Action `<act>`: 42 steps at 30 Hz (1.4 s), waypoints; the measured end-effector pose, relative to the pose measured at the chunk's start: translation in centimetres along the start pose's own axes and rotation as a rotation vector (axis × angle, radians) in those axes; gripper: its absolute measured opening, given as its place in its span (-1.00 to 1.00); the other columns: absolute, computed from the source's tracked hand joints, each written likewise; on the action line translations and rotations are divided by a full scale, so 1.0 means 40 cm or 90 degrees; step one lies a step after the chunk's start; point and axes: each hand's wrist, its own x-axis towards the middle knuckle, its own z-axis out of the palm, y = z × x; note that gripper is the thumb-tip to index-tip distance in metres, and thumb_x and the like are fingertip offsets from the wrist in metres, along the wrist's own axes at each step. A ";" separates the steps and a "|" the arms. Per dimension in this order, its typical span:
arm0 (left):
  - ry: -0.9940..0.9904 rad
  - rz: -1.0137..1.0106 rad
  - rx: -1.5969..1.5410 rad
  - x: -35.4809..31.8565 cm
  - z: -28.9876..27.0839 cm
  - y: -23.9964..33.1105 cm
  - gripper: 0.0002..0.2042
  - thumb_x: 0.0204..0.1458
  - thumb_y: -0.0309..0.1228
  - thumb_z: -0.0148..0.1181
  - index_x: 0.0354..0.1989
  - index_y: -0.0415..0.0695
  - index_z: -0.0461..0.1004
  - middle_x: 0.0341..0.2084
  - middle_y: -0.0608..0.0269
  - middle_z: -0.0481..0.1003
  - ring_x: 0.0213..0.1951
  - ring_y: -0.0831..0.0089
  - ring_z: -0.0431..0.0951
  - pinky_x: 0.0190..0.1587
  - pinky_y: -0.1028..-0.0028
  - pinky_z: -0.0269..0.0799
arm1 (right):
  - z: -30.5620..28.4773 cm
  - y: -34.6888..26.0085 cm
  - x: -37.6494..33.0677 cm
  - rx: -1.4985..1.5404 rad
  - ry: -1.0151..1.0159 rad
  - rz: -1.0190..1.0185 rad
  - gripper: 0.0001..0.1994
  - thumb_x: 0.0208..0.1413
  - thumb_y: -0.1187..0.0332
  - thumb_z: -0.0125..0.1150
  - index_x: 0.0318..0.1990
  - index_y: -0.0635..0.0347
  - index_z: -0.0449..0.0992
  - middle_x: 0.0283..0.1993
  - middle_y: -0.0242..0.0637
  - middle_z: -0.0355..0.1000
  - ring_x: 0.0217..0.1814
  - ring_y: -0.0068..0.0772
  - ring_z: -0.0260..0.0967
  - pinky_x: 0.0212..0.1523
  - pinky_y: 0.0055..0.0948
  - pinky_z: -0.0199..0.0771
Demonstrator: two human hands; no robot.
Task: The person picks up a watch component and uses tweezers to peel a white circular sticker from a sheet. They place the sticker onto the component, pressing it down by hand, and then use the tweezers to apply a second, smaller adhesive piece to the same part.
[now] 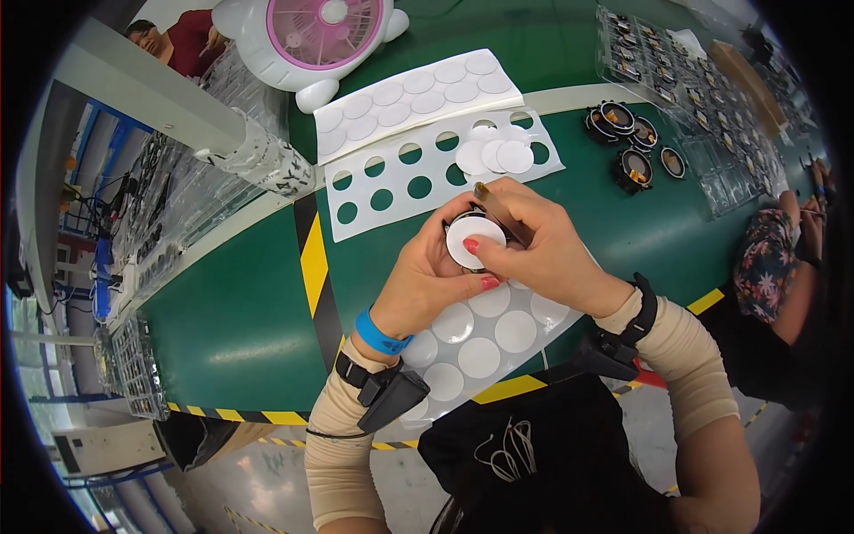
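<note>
In front of me, my left hand (414, 280) grips a small round black-rimmed part (474, 212) from its left side and below. A white disc (462, 235) covers the part's top face. My right hand (562, 245) holds brownish metal tweezers (505, 215) between its fingers, while its thumb presses onto the disc. Under my wrists lies a translucent sheet with rows of round white stickers (479, 357). Just beyond my hands, several loose white discs (514, 157) overlap on a white sheet with punched round holes (363, 220).
Behind that sheet lies another with cut circles (418, 84), near a white-and-pink fan (331, 62). Several round black-rimmed parts (633, 166) sit at the right, beside clear trays (654, 67). A pole (178, 98) stands left. Other people are at the far left and right.
</note>
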 end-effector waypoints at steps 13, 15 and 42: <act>-0.016 0.007 -0.010 0.004 0.007 0.016 -0.30 -0.18 -0.81 0.09 0.20 -0.26 -0.03 0.03 0.14 0.19 0.03 0.39 0.31 0.05 0.36 0.37 | -0.006 -0.001 0.008 0.061 -0.016 0.052 -0.88 -0.09 0.52 0.14 -0.36 0.33 0.38 -0.38 -0.48 0.19 -0.44 -0.76 0.07 -0.47 -0.70 0.10; -0.014 0.003 -0.013 0.003 0.008 0.018 -0.31 -0.18 -0.82 0.08 0.19 -0.26 -0.02 0.03 0.14 0.18 0.03 0.38 0.31 0.05 0.35 0.37 | -0.006 0.005 0.008 0.081 -0.017 0.055 -0.88 -0.09 0.52 0.14 -0.36 0.33 0.38 -0.37 -0.47 0.20 -0.43 -0.76 0.09 -0.45 -0.70 0.13; -0.008 0.005 -0.007 0.000 0.005 0.013 -0.32 -0.19 -0.80 0.11 0.18 -0.24 0.02 0.01 0.16 0.21 0.03 0.42 0.30 0.06 0.39 0.35 | 0.004 -0.009 0.002 0.063 0.003 0.040 -0.90 -0.10 0.51 0.14 -0.41 0.31 0.37 -0.41 -0.49 0.15 -0.48 -0.75 0.00 -0.50 -0.68 0.01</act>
